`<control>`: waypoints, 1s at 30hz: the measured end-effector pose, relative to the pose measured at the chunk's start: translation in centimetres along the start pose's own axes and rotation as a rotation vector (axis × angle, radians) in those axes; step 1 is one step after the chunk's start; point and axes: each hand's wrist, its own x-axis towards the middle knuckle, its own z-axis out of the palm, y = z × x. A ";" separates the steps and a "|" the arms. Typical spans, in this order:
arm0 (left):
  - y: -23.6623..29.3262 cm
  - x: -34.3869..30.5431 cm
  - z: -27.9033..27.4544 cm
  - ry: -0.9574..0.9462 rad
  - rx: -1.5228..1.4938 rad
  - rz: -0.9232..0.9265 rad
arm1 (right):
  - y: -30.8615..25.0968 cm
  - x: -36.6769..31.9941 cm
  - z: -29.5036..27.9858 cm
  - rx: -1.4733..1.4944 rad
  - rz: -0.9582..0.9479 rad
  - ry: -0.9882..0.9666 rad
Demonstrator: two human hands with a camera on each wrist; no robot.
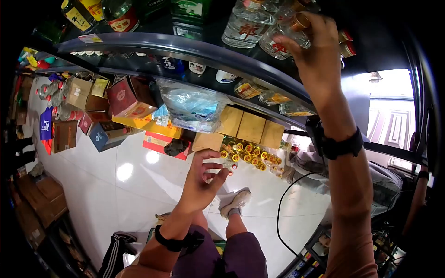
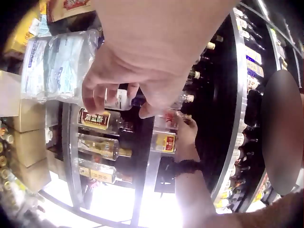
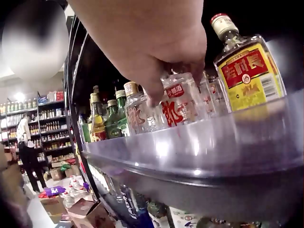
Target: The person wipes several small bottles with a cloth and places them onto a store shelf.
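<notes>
The right hand has its grip around the top of a clear bottle at the shelf; the left hand hangs relaxed, fingers parted.

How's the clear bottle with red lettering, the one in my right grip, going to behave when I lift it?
The bottle looks like glass, so it's probably stiff and could break if dropped. Its smooth, shiny sides may be slippery. With your right grip up near its cap, the base might swing.
</notes>
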 end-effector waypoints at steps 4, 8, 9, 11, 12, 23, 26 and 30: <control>0.2 0.0 -0.5 -0.016 -0.021 -0.040 | -0.9 2.1 -0.2 -0.142 -0.158 0.034; -1.1 -1.1 -1.6 0.001 0.165 -0.083 | -1.0 1.5 -0.9 -0.491 -0.013 -0.225; -1.5 -1.1 -1.8 -0.001 0.163 -0.079 | -0.9 1.7 -1.0 -0.490 -0.036 -0.232; -1.6 -1.0 -2.2 -0.011 0.217 -0.046 | -0.9 2.1 -1.1 -0.499 -0.016 -0.261; -1.8 -1.0 -2.3 -0.016 0.219 -0.034 | -1.0 2.3 -1.1 -0.503 -0.021 -0.257; -1.6 -0.7 -2.4 -0.065 0.264 -0.020 | 1.2 3.9 0.0 -0.544 -0.271 -0.162; -1.9 -0.9 -2.2 -0.079 0.282 -0.036 | 1.2 3.8 0.2 -0.552 -0.208 -0.171; -2.4 -1.3 -2.1 -0.085 0.316 -0.017 | 1.1 3.5 0.0 -0.601 -0.237 -0.181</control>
